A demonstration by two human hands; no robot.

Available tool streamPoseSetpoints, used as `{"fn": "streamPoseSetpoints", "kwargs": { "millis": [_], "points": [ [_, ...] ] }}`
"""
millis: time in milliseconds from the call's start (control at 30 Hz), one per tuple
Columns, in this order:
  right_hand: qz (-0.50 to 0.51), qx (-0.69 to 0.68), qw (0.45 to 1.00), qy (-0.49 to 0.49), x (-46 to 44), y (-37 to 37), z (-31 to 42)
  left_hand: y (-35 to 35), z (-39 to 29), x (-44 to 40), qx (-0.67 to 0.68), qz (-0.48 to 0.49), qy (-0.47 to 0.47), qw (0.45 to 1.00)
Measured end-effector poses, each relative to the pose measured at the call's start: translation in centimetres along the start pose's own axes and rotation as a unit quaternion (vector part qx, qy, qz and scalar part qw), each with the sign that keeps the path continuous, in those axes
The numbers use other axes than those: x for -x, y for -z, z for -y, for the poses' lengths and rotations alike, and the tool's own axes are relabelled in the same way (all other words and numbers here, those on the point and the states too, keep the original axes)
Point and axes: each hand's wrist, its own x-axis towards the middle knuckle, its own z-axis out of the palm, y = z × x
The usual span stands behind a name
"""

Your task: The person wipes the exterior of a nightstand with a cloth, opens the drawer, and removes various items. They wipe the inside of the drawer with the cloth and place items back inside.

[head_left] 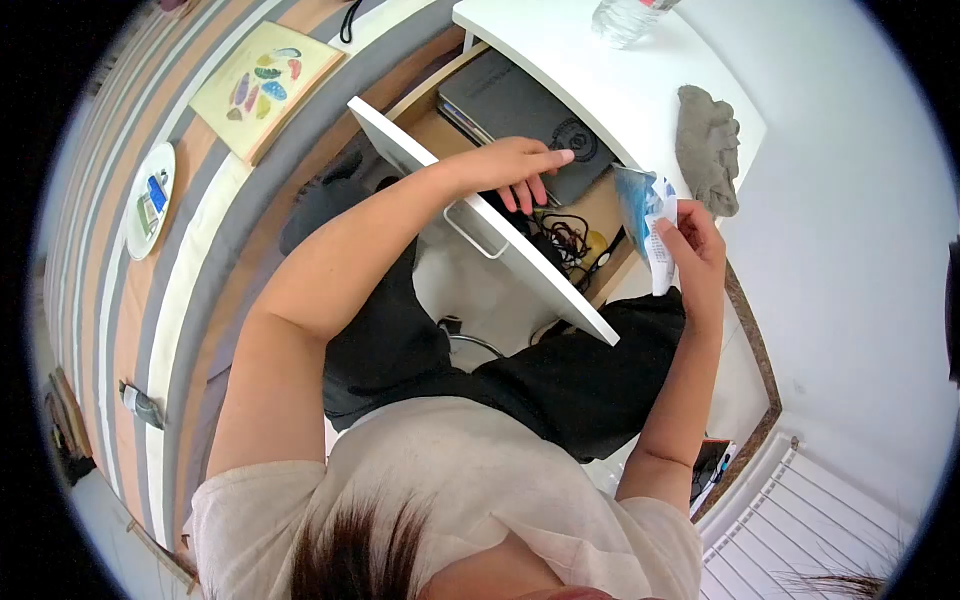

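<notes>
My left hand (pixel 512 172) reaches over the front of an open white drawer (pixel 490 228). Its thumb points right and its fingers are apart, bent down above the contents, with nothing visible in them. Just beyond lies a dark grey notebook (pixel 525 115) with a round emblem, on top of other books. Tangled black cables (pixel 568 240) and a yellowish item fill the near right of the drawer. At the drawer's right end, my right hand (pixel 695 250) grips a thin blue-and-white packet (pixel 640 215) between thumb and fingers; small print shows on its side.
On the white desktop (pixel 590 85) are a clear plastic bottle (pixel 625 22) and a crumpled grey cloth (pixel 708 150). A striped bed (pixel 190 330) at left bears a feather-print book (pixel 262 90) and a white plate (pixel 150 200) with small items. A white radiator (pixel 800 520) stands at lower right.
</notes>
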Motion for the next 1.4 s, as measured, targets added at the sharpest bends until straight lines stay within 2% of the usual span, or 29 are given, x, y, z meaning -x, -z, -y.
{"fn": "streamPoseSetpoints", "kwargs": {
  "millis": [67,167,233,333,367,433,500,633,733,867,933,967,1000,1033,1100,1233,1367,1400],
  "points": [
    [-0.006,-0.021,1.0,0.019,1.6,-0.9,2.3,-1.1,-1.0,0.5,0.021,0.047,0.022,0.998],
    [0.042,0.065,0.979,0.187,3.5,-2.2,4.1,-2.8,-0.2,0.6,0.156,0.121,-0.04,0.979],
    [0.02,0.232,0.935,0.266,4.6,-3.7,5.7,-3.6,-1.4,1.7,0.263,0.144,-0.103,0.948],
    [0.004,0.285,0.924,0.257,5.5,-5.0,5.2,-4.5,-2.6,2.7,0.293,0.055,-0.146,0.943],
    [-0.002,0.311,0.914,0.26,5.6,-5.4,4.6,-3.9,-2.5,2.5,0.332,0.085,-0.141,0.929],
    [-0.006,0.373,0.886,0.274,5.8,-6.1,3.7,-3.7,-2.5,2.5,0.356,0.058,-0.128,0.924],
    [0.003,0.423,0.858,0.291,5.9,-6.8,2.9,-4.0,-2.6,3.2,0.346,0.018,-0.077,0.935],
    [-0.008,0.418,0.842,0.34,5.8,-7.6,1.8,-2.9,-2.1,2.5,0.346,0.076,-0.073,0.932],
    [-0.048,0.435,0.828,0.35,5.2,-7.8,2.7,-2.7,-2.5,2.0,0.374,0.073,-0.073,0.922],
    [-0.054,0.423,0.846,0.321,4.0,-7.3,0.3,-3.0,-3.1,0.9,0.344,0.05,-0.079,0.934],
    [-0.057,0.437,0.848,0.296,3.2,-5.8,-0.6,-3.2,-3.4,0.1,0.343,0.061,-0.111,0.931],
    [-0.101,0.414,0.851,0.307,2.6,-4.9,-0.9,-3.2,-3.4,-0.3,0.342,0.066,-0.127,0.929],
    [-0.141,0.388,0.868,0.276,1.9,-4.0,-0.3,-3.0,-3.1,-1.2,0.329,0.068,-0.129,0.933],
    [-0.178,0.396,0.856,0.282,0.7,-2.7,-0.6,-3.2,-3.5,-1.0,0.321,0.014,-0.127,0.938],
    [-0.211,0.409,0.834,0.306,-1.9,-0.9,-0.1,-2.3,-3.0,-1.7,0.308,0.005,-0.158,0.938],
    [-0.233,0.431,0.791,0.367,-8.9,1.5,0.9,-0.8,-1.9,-1.9,0.255,-0.142,-0.118,0.949],
    [-0.201,0.505,0.767,0.34,-15.4,2.0,-2.3,0.9,-1.1,-1.5,0.224,-0.168,-0.123,0.952],
    [-0.222,0.534,0.741,0.342,-14.9,1.6,-2.2,1.2,-1.0,-1.2,0.222,-0.174,-0.118,0.952]
  ]
}}
